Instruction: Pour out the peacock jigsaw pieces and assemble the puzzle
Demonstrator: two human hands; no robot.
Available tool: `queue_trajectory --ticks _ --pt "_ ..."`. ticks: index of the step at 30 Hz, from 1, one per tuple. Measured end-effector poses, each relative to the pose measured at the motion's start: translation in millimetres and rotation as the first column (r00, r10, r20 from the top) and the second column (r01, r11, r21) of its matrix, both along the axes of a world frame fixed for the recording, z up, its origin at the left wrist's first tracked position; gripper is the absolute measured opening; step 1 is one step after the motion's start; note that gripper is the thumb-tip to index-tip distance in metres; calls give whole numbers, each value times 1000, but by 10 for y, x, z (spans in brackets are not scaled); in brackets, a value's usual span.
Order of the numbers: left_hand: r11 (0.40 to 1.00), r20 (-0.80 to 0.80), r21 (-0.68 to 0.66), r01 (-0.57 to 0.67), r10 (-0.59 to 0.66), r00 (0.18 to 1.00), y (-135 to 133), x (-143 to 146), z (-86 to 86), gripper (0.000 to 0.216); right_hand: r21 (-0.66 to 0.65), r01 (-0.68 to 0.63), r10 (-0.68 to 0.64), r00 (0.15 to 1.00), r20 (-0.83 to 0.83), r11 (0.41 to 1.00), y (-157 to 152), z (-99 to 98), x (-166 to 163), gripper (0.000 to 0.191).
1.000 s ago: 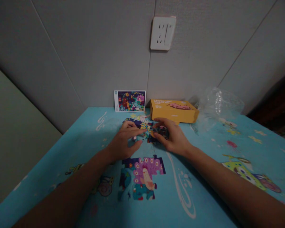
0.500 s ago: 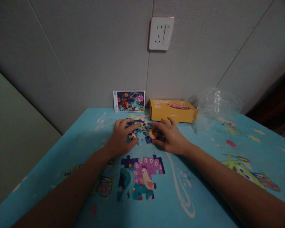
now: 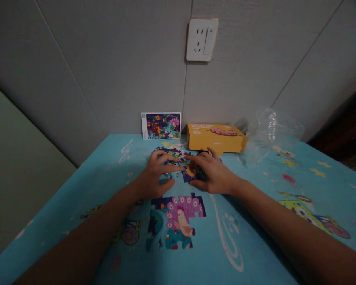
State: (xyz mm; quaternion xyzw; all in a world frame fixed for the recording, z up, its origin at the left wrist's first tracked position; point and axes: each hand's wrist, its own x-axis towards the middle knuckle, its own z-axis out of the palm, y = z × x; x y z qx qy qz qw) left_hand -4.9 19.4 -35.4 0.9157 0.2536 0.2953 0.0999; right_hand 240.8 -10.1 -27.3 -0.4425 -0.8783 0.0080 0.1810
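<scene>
My left hand (image 3: 156, 178) lies palm down with the fingers spread wide, its tips resting on the near-left edge of the heap of small, many-coloured cardboard jigsaw pieces (image 3: 173, 153). It has closed on nothing. I judge it lies flat like that to keep the loose pieces from sliding.

My right hand (image 3: 216, 176) comes in from the other side, fingers stretched out and only lightly curved. The forefinger lies above and the thumb below a dark purple piece with an orange patch (image 3: 191, 171). That piece sits in the gap between my two hands, flat on the table. The hand is mostly open, but I cannot tell whether finger and thumb are really pinching the piece or only bracketing it.

Just nearer to me than both hands lies the joined-up patch of puzzle with a pink peacock and teal ground (image 3: 178, 221). It is apart from the heap, with its knobbed upper edge turned towards my fingers.

Beyond my left hand, a small printed picture card of the finished puzzle (image 3: 161, 126) leans against the grey wall, upright where I can see it. Beyond my right hand the flat yellow cardboard box (image 3: 215, 138) sits close to my knuckles and hems in the heap on that side. To its right lies a crumpled clear plastic bag (image 3: 271, 132). All of it rests on the light blue cartoon-printed table cover (image 3: 83, 186). Nothing lies between my hands and the joined patch.
</scene>
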Motion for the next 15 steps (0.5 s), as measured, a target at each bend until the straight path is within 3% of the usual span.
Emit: queue_trajectory --ticks 9,13,15 --pt "987 24 -151 54 -51 998 -39 5 39 75 184 -37 70 982 -177 982 25 25 12 56" --pt "988 -20 -119 94 -97 995 -65 8 40 59 204 -57 100 974 -206 977 -11 69 -18 59" --pt "997 -10 -75 -6 5 1000 -60 18 45 48 157 -59 82 986 -146 986 -17 78 -14 73"
